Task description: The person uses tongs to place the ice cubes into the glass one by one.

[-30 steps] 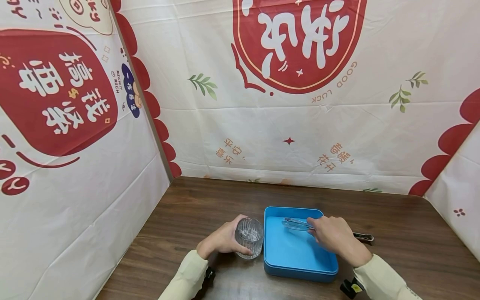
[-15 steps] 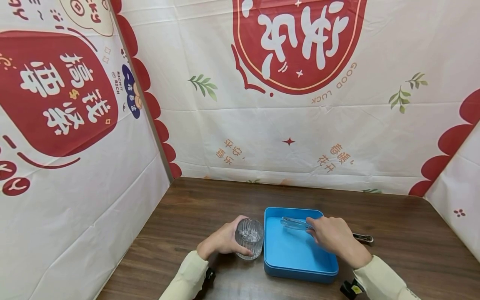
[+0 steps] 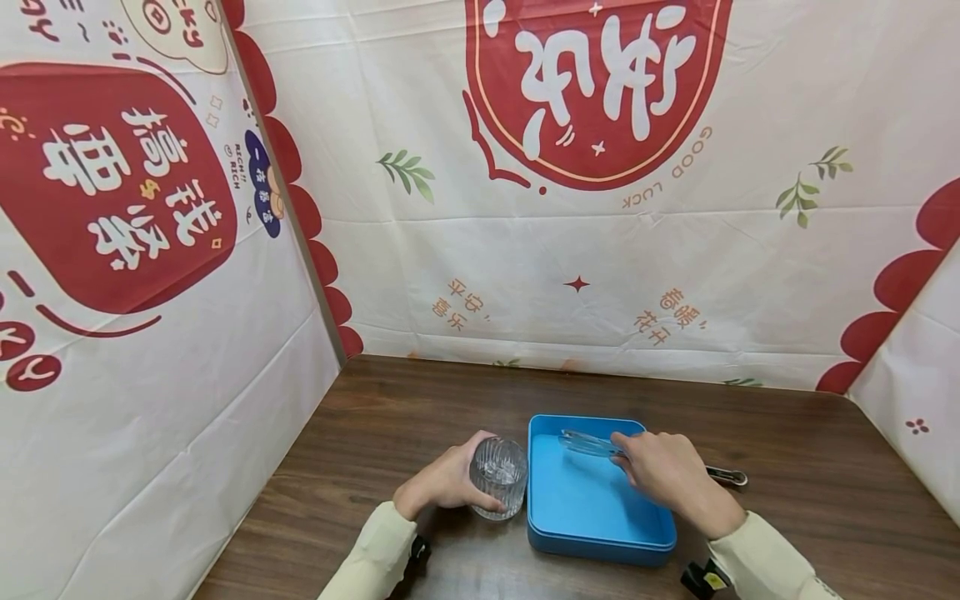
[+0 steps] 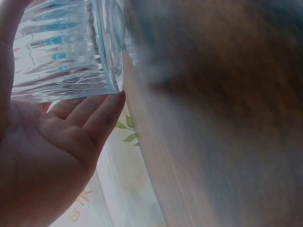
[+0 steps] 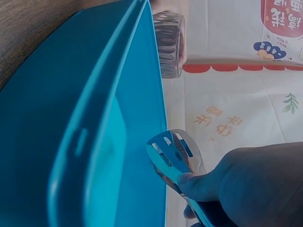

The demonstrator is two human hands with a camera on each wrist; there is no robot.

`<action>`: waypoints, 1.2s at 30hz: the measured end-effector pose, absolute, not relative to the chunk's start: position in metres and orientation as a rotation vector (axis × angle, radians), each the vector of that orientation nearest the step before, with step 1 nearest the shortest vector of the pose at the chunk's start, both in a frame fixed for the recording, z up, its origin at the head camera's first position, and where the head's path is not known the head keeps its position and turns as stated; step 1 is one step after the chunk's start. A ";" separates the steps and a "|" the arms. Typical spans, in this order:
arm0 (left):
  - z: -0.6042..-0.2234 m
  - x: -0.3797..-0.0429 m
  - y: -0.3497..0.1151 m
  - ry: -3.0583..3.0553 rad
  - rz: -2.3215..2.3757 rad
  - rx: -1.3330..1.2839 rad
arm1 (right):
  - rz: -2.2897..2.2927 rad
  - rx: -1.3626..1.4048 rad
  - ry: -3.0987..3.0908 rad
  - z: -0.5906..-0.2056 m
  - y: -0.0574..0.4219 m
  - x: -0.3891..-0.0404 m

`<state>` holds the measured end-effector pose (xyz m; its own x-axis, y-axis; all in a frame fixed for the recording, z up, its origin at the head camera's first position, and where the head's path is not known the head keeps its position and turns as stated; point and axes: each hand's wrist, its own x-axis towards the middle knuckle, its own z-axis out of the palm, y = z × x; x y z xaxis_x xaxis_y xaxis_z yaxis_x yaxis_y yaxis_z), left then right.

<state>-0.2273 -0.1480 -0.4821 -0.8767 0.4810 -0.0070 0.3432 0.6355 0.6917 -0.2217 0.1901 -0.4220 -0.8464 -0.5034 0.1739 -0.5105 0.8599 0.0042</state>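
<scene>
My left hand [image 3: 448, 477] is wrapped round the side of a clear ribbed glass [image 3: 498, 479], thumb in front and fingers behind. The glass [image 4: 61, 52] looks tilted in the left wrist view only because that camera is turned; it stands upright on the table. My right hand [image 3: 667, 471] grips a pair of metal tongs [image 3: 588, 444] with slotted heads. In the right wrist view the slotted head [image 5: 173, 151] shows beyond my thumb, over the box's inside. Their dark handle end [image 3: 726, 476] sticks out past the wrist. Beneath is a shallow blue rectangular box [image 3: 581, 508].
The box stands just right of the glass, their sides almost meeting. Brown wood-grain table [image 3: 360, 433] lies around them. Printed white cloth walls [image 3: 420, 250] rise behind the table and at its left and right sides.
The tongs' tips have shifted very slightly left and up over the box. My left hand and the glass have stayed in place.
</scene>
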 end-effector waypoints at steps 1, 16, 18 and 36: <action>-0.482 -0.227 -0.148 2.664 1.066 0.676 | 0.061 0.791 -2.854 -0.421 0.190 -0.221; -0.479 -0.227 -0.148 2.658 1.074 0.655 | 0.067 0.821 -2.715 -0.414 0.188 -0.218; -0.479 -0.227 -0.148 2.655 1.076 0.651 | 0.071 0.824 -2.707 -0.412 0.188 -0.217; -0.483 -0.226 -0.149 2.630 1.102 0.634 | 0.081 0.838 -2.668 -0.408 0.185 -0.211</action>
